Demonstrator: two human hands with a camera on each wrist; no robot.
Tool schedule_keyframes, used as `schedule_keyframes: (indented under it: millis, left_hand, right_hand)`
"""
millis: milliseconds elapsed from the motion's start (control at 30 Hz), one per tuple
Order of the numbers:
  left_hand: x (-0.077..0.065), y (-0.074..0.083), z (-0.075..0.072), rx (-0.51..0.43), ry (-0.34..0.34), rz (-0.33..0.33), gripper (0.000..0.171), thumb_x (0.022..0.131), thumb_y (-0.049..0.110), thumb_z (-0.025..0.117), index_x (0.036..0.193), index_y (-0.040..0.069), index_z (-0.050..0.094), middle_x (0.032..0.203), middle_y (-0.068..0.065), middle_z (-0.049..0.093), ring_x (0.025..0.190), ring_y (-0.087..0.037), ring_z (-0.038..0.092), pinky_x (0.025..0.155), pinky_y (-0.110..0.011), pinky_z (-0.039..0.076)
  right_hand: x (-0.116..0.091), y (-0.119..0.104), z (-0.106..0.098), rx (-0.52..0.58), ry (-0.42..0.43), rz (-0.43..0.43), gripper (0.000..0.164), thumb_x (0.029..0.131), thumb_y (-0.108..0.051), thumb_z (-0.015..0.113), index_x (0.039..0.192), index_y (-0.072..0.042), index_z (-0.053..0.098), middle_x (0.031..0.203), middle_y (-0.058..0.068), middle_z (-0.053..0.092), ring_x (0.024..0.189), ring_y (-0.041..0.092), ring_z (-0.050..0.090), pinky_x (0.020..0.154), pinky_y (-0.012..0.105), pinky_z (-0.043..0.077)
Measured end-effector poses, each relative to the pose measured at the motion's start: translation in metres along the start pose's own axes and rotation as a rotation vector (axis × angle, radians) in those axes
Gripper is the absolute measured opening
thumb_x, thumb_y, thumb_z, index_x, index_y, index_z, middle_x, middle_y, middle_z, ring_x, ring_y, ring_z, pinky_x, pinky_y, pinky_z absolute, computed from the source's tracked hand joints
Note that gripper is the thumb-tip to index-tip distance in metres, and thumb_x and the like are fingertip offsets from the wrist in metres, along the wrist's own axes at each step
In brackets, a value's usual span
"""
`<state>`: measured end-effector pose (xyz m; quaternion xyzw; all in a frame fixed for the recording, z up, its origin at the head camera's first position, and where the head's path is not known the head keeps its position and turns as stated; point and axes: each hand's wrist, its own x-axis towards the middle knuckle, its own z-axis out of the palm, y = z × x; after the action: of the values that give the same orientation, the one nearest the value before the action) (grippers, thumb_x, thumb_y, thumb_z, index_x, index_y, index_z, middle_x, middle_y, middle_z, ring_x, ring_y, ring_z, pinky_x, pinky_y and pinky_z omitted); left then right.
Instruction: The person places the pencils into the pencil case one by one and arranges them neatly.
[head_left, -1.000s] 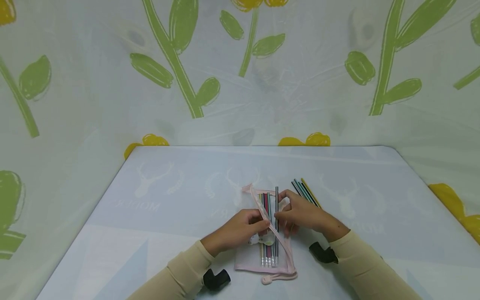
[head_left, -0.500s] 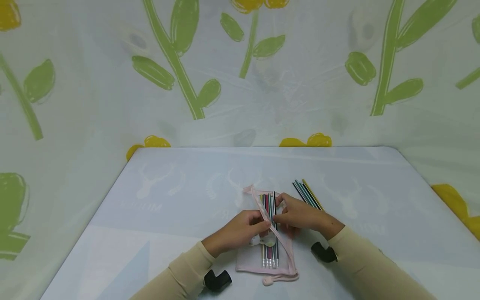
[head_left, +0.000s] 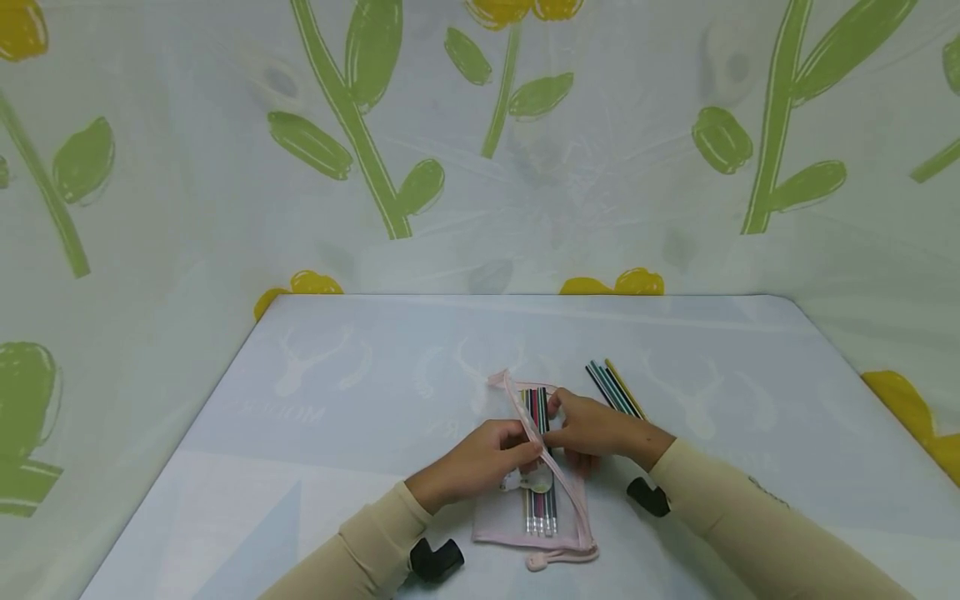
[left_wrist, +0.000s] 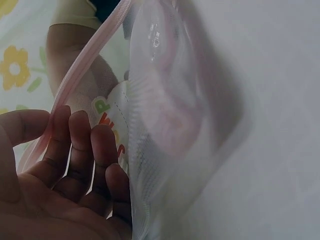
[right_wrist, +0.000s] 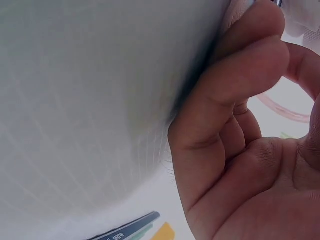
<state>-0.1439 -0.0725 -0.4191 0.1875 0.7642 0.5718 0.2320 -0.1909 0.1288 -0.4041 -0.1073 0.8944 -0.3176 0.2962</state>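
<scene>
A translucent mesh pencil pouch with pink edging lies in front of me, its zipped mouth lifted open. My left hand pinches the pink zipper edge between thumb and fingertips. Several dark, red and teal pencils lie side by side in the pouch, their silvery ends toward me. My right hand reaches in at the right side of the mouth, thumb and index fingertips on the rightmost black pencil. The right wrist view shows curled fingers; the pencil's grip is hidden there.
More pencils, black, teal and yellow, lie on the table just beyond my right wrist. A pink zipper pull hangs off the pouch's near corner. The pale tabletop ends at a flower-patterned curtain.
The black pencil in my right hand has come down and left into the pouch, level with the others. My left hand keeps its place at the zipper edge.
</scene>
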Motion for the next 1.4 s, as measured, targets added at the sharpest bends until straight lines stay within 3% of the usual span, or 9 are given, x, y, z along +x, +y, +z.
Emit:
schedule_keyframes:
  millis: [533,733,967,1200,1400]
  left_hand:
    - [0.0,0.001,0.0,0.004,0.003,-0.002,0.027,0.103,0.025,0.054,0.111,0.002,0.068,0.096,-0.007,0.07,0.087,-0.009,0.059,0.079,-0.023,0.049]
    - [0.0,0.002,0.0,-0.001,0.005,-0.006,0.027,0.103,0.025,0.055,0.111,0.003,0.068,0.097,-0.007,0.069,0.086,-0.008,0.059,0.078,-0.023,0.048]
    - [0.0,0.003,0.001,-0.008,0.005,-0.012,0.026,0.103,0.025,0.055,0.108,0.003,0.068,0.096,-0.006,0.069,0.087,-0.008,0.059,0.08,-0.023,0.049]
    - [-0.002,0.004,0.002,0.006,0.011,-0.013,0.026,0.103,0.025,0.054,0.108,0.005,0.069,0.091,-0.003,0.067,0.085,-0.01,0.058,0.078,-0.024,0.048]
    - [-0.002,0.003,0.002,0.012,0.005,-0.012,0.026,0.103,0.026,0.054,0.109,0.006,0.069,0.091,-0.003,0.067,0.086,-0.01,0.058,0.079,-0.024,0.048]
  right_hand:
    - [-0.004,-0.002,-0.002,-0.019,0.008,-0.014,0.041,0.092,-0.03,0.071,0.115,-0.009,0.044,0.058,0.006,0.06,0.045,0.016,0.057,0.045,0.025,0.048]
    - [-0.008,0.003,-0.003,0.017,0.024,-0.064,0.039,0.093,-0.029,0.069,0.116,-0.01,0.044,0.059,0.007,0.061,0.047,0.017,0.057,0.047,0.027,0.048]
    - [-0.016,0.009,-0.01,0.051,0.133,-0.162,0.028,0.097,-0.026,0.065,0.113,-0.011,0.049,0.069,0.005,0.058,0.05,0.017,0.055,0.05,0.03,0.044]
    - [-0.027,0.01,-0.02,-0.032,0.252,-0.217,0.019,0.099,-0.026,0.062,0.108,-0.011,0.055,0.079,0.006,0.063,0.052,0.017,0.059,0.053,0.033,0.046]
    - [-0.026,0.017,-0.025,-0.168,0.361,-0.244,0.015,0.098,-0.023,0.063,0.1,-0.009,0.057,0.07,0.003,0.061,0.052,0.012,0.054,0.049,0.029,0.046]
